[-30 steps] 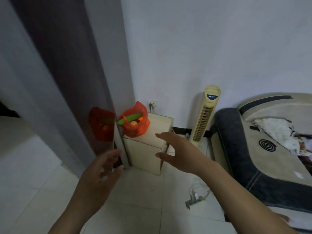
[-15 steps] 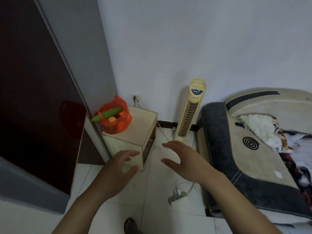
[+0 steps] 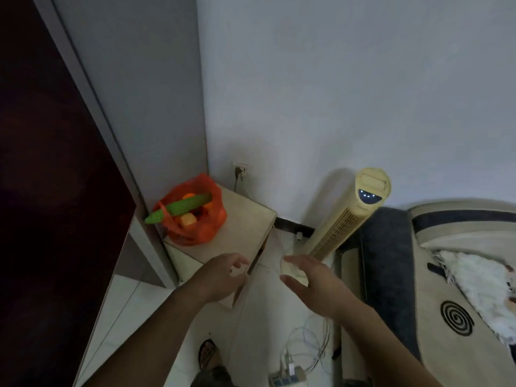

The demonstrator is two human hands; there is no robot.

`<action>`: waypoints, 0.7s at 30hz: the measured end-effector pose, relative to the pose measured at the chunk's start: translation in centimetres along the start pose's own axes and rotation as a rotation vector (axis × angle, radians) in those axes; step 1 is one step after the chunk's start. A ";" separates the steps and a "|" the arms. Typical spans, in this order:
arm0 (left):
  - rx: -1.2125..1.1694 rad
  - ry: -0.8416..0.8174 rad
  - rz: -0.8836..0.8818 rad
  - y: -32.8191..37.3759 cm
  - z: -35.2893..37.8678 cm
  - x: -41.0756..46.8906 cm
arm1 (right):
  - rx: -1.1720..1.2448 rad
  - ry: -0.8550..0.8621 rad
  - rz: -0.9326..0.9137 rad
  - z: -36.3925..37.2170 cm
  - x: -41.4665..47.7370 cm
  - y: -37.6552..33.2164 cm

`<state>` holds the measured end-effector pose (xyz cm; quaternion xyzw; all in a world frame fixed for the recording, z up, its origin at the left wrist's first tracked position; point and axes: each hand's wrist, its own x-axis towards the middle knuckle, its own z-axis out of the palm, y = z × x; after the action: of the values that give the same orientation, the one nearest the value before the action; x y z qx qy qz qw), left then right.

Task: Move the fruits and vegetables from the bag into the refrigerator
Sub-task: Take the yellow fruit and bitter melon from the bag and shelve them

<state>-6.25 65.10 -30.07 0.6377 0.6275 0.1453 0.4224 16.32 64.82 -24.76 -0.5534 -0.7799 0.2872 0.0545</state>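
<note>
An orange plastic bag (image 3: 208,229) sits on a small cream cabinet (image 3: 245,227) in the corner. A long green cucumber (image 3: 178,208) sticks out of its top to the left, and yellow and orange fruits (image 3: 187,219) show inside. My left hand (image 3: 223,277) hovers over the cabinet's front edge with relaxed fingers, below and right of the bag, holding nothing. Off to the right, my right hand (image 3: 310,283) is held out over the floor, fingers spread and empty. The dark refrigerator (image 3: 53,191) fills the left side, its door closed.
A cream tower fan (image 3: 351,219) leans by the wall right of the cabinet. A sofa (image 3: 418,275) with a white cloth fills the right. A power strip (image 3: 287,378) with cables lies on the tiled floor, and a sandalled foot (image 3: 208,356) shows below.
The view has swung right and closer, so the refrigerator now fills the left. Both hands have moved forward toward the cabinet, and the bag looks nearer.
</note>
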 end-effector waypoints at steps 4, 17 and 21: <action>0.025 -0.033 -0.143 -3.1 -4.2 5.3 | 0.003 -0.024 0.019 0.2 6.8 0.1; -0.105 0.221 -0.505 -9.9 -10.3 11.0 | 0.065 -0.302 -0.293 0.9 26.6 -0.2; -0.148 0.430 -0.686 -10.4 -11.1 12.1 | 0.036 -0.396 -0.445 1.1 33.4 -1.1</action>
<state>-19.21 78.72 -35.07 0.3143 0.8657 0.1707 0.3502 2.21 94.01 -32.83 -0.3009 -0.8723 0.3844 -0.0275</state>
